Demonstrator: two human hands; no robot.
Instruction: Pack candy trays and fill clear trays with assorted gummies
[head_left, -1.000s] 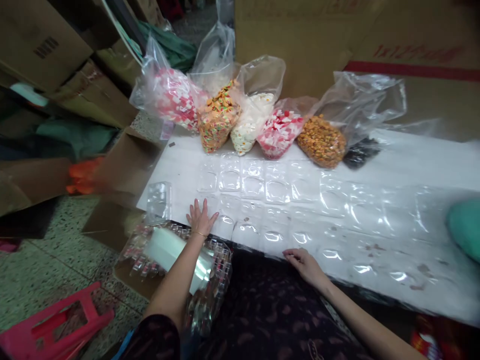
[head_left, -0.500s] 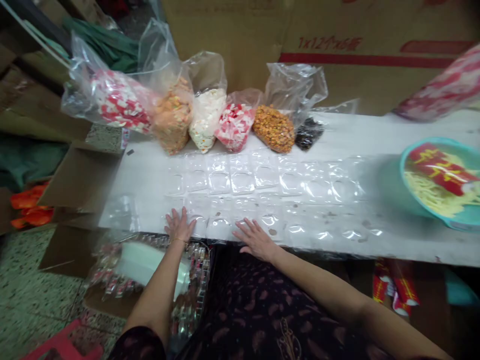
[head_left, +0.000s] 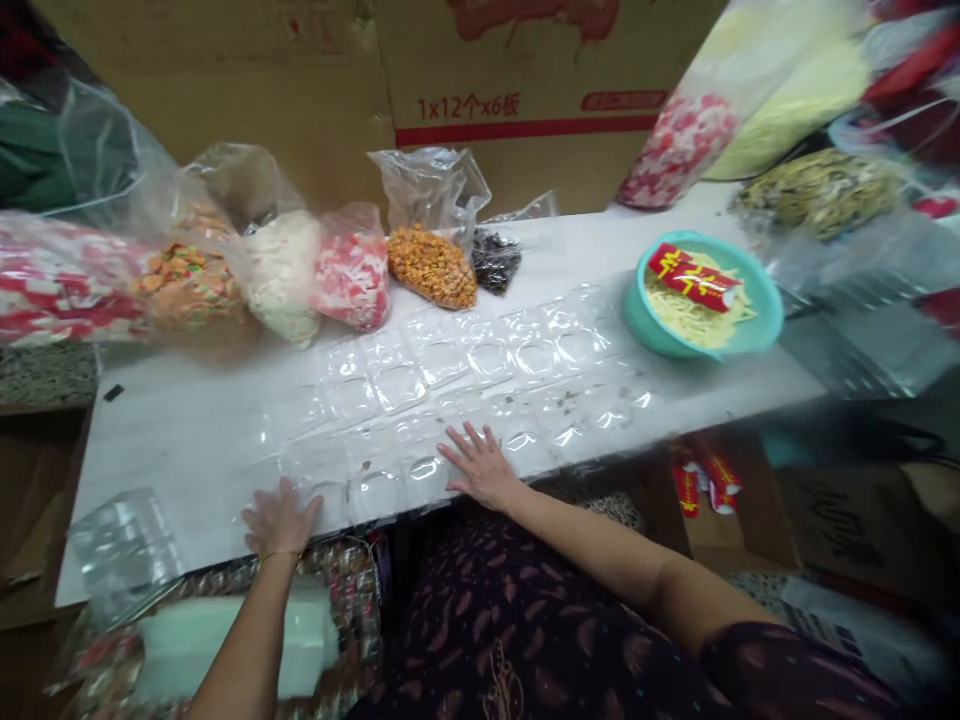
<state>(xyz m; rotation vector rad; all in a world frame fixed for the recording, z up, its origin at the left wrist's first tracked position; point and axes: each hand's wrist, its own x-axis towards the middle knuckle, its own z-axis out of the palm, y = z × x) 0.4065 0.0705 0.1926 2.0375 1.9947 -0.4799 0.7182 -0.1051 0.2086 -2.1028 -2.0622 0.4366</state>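
Clear plastic blister trays (head_left: 400,385) lie in two long rows across the white tabletop. My left hand (head_left: 281,518), slightly blurred, rests palm down with fingers spread at the left end of the front row. Farther along that same row, my right hand (head_left: 480,465) lies flat, its fingers apart, over the tray cells and near the table's front edge. Neither hand grips anything. Small dark specks dot the front row to the right of my right hand.
Behind the trays stand bags of red-and-white bits (head_left: 352,275), orange-brown granules (head_left: 431,268) and dark pieces (head_left: 495,262). A turquoise bowl (head_left: 652,325) at right holds pale yellow strips and a red packet (head_left: 694,280). Another clear tray (head_left: 124,550) overhangs the left corner. Cardboard boxes (head_left: 517,155) rise behind.
The view has swung right, so the bowl and bags appear farther left and more bags show at the right. Both hands stay flat and spread along the front row.
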